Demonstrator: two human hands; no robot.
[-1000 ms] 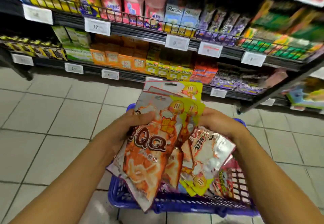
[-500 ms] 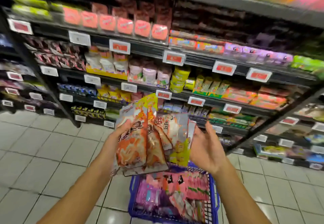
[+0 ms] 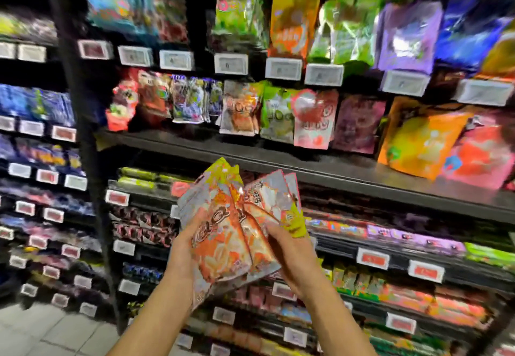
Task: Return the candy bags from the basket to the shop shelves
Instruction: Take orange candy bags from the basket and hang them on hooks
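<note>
I hold a fanned bunch of orange and silver QQ candy bags (image 3: 231, 233) at chest height in front of the shelves. My left hand (image 3: 182, 247) grips the bunch from the left, thumb across the front bag. My right hand (image 3: 289, 255) holds the right side, fingers curled on the bags' lower edge. Matching orange QQ bags (image 3: 239, 113) hang in a row above the dark shelf board (image 3: 306, 166). The basket is out of view.
Hanging candy bags fill the upper rows, green (image 3: 278, 116), pink (image 3: 313, 119) and purple (image 3: 359, 124) beside the orange ones. White and red price tags (image 3: 284, 68) line the shelf edges. Lower shelves hold small packs. A black upright post (image 3: 80, 132) stands left; tiled floor (image 3: 41, 333) lies bottom left.
The view has swung up from the basket and floor to the upper shelves. Both hands lifted the bunch of bags out of the basket and up toward the shelving.
</note>
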